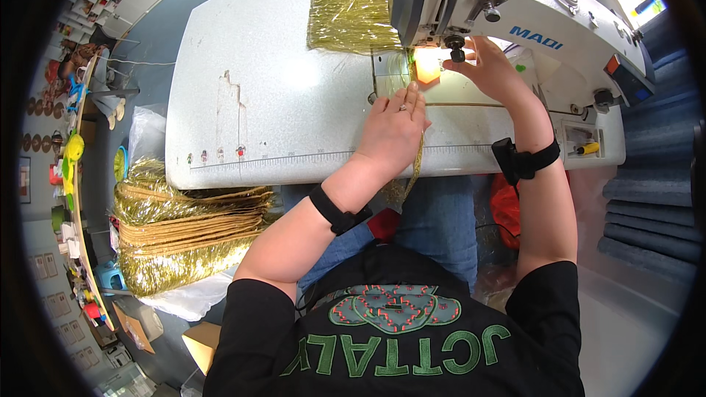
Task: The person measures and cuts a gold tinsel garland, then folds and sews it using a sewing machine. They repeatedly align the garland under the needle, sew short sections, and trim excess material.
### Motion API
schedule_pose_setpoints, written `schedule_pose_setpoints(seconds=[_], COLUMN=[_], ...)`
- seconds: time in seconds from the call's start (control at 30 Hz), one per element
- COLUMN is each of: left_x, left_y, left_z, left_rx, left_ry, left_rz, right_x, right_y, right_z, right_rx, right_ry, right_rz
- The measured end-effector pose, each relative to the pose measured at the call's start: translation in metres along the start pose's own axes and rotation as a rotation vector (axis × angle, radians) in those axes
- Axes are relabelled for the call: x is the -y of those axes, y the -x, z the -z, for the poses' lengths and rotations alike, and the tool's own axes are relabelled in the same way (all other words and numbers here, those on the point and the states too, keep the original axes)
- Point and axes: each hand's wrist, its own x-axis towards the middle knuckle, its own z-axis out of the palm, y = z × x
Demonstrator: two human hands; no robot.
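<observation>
A MAQI industrial sewing machine stands over a pale table, its lamp glowing beside the needle area. Below the needle, my left hand lies palm down with fingers together, on a narrow gold trim that hangs over the front edge from under the thumb. My right hand reaches beneath the machine arm, close to the lit presser-foot area; thumb and fingers are spread, some tips hidden by the machine's knob. Gold tinsel fringe spreads flat on the table behind and left of the needle.
Folded gold tinsel fringe is heaped at the lower left, by clear plastic. A recess at the table's right holds a yellow-handled tool. A red plastic bag sits below the table. Farther left, a person sits by a cluttered bench.
</observation>
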Motion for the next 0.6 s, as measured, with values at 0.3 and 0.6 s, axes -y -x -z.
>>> schedule_pose_setpoints(seconds=[0.3,0.6], left_x=[0.005,0.008], left_y=[-0.003,-0.005], left_z=[-0.002,0.001], left_rx=[0.032,0.119], left_ry=[0.005,0.005], left_rz=[0.023,0.021], right_x=[-0.002,-0.024], right_y=[0.012,0.074], right_z=[0.005,0.020], right_rx=[0.022,-0.141], right_ry=[-0.130,-0.120], right_rz=[-0.052,0.085])
